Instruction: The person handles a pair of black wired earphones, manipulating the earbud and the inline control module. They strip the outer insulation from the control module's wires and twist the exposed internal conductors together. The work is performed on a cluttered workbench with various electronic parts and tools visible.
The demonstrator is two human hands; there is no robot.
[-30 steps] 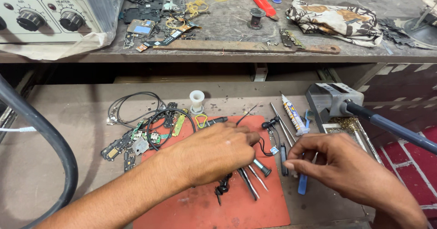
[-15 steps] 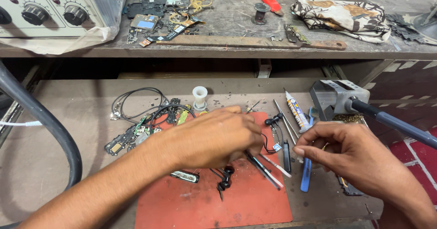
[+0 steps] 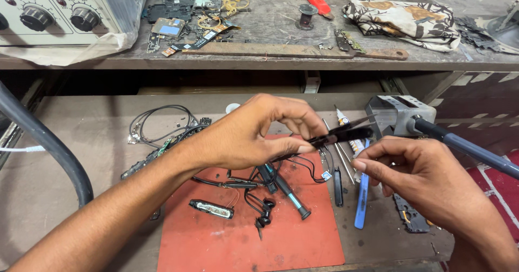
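Over the red mat (image 3: 216,245), two hands work with black tweezers (image 3: 338,136).
Left hand (image 3: 251,134) pinches the tweezers between thumb and fingers, above thin black wires (image 3: 303,166). Right hand (image 3: 416,172) curls its fingers shut just under the tweezer tips, holding nothing I can see.

Black tweezers (image 3: 338,136) are being held in the air above the right edge of the red work mat (image 3: 248,239), lying almost level with the slim metal tips pointing right and slightly up. The thicker black end is sitting pinched between fingers at the left.
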